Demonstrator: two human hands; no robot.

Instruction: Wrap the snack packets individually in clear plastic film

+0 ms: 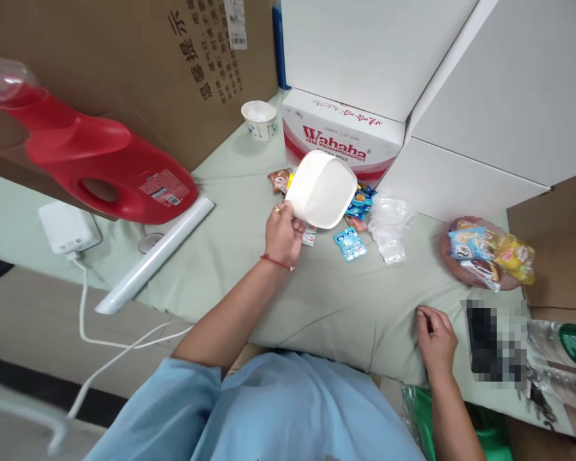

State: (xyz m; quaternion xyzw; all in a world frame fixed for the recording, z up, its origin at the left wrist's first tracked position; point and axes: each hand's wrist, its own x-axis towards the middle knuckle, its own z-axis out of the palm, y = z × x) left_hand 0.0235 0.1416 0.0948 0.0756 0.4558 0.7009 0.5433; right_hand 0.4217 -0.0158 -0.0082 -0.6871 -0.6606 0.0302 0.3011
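My left hand [284,238] is closed on the rim of a white square plastic bowl [322,191], which it holds tilted above the cloth-covered table. Behind and under the bowl lie small wrapped snacks: a brown packet [279,180], several dark blue packets [361,202] and a light blue packet [350,244]. A crumpled clear plastic bag [392,224] rests just right of them. My right hand [436,338] lies on the cloth near the front edge, its fingers curled; whether anything is in them is hidden.
A red detergent bottle [120,166], a white tube [156,256] and a white charger [70,228] stand at left. Further back are a paper cup [260,120] and a Wahaha box [338,131]. At right sit a bowl of snacks [489,255], a blurred-out dark object [496,342] and keys [540,398].
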